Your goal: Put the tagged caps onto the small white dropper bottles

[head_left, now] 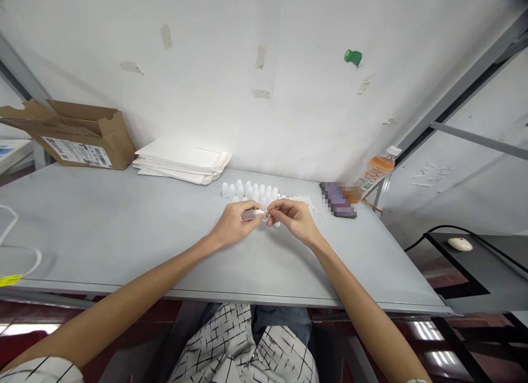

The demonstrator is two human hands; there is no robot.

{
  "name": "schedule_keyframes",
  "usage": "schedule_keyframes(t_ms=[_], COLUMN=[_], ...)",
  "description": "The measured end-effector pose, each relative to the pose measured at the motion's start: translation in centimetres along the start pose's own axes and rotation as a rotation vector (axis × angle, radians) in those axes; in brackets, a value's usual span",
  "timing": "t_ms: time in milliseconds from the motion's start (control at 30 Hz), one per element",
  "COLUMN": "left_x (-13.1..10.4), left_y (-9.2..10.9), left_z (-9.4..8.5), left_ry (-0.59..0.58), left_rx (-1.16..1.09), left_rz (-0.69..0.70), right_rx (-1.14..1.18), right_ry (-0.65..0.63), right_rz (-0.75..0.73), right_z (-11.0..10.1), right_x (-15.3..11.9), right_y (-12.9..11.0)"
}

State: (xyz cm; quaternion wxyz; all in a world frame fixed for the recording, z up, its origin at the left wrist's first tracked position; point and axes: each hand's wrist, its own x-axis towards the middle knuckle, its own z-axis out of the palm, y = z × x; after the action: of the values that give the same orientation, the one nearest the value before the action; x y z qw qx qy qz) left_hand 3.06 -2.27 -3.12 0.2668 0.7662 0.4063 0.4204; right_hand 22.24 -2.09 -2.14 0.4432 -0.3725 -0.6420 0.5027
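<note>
Small plastic squeeze bottle (249, 214), translucent, slim, w/ a white tip; it's in the person's L hand (233, 222), held sideways just above the table (144, 223), tip pointing at the R hand (295, 218). L grip's closed round its body. R grip's a pinch, thumb + fingertips on a thin, curved white piece (265, 215) right by the tip; can't tell if it's attached.

Writing: cardboard box (115, 141), flaps up, has a white shipping label (77, 152) w/ black print, too small to read from here. Drink bottle (375, 174), orange liquid + white cap, has lettering & a barcode-like patch, brand n/a. Yellow tag (10, 280) on the white cable (35, 264), far L, also unreadable.

Count: 1 squeeze bottle in hand; a doz. or more white dropper bottles (240, 189) upright behind the hands, some hidden, so no exact no.; thin white bits (305, 199) past the R hand, uncountable. 1 box, 1 stack of white mailers (181, 160) (several), 1 drink bottle, 1 phone (339, 200) beside it, part-blurred. 1 pale mouse (460, 244) on the dark surface, far R.
</note>
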Motion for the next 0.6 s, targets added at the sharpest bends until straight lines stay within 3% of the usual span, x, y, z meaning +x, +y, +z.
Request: schedule_keyframes(t_ms=[400,600], left_x=[-0.2,-0.2], left_y=[-0.8,-0.8], left_z=[0.3,0.4], left_ry=[-0.037,-0.033], left_rx=[0.095,0.104], left_rz=[0.115,0.107], right_rx=[-0.054,0.008], right_ry=[-0.017,-0.006], right_rz=[0.027,0.038], right_z=[0.1,0.2], right_x=[0.1,0.1], right_y=[1.1,0.8])
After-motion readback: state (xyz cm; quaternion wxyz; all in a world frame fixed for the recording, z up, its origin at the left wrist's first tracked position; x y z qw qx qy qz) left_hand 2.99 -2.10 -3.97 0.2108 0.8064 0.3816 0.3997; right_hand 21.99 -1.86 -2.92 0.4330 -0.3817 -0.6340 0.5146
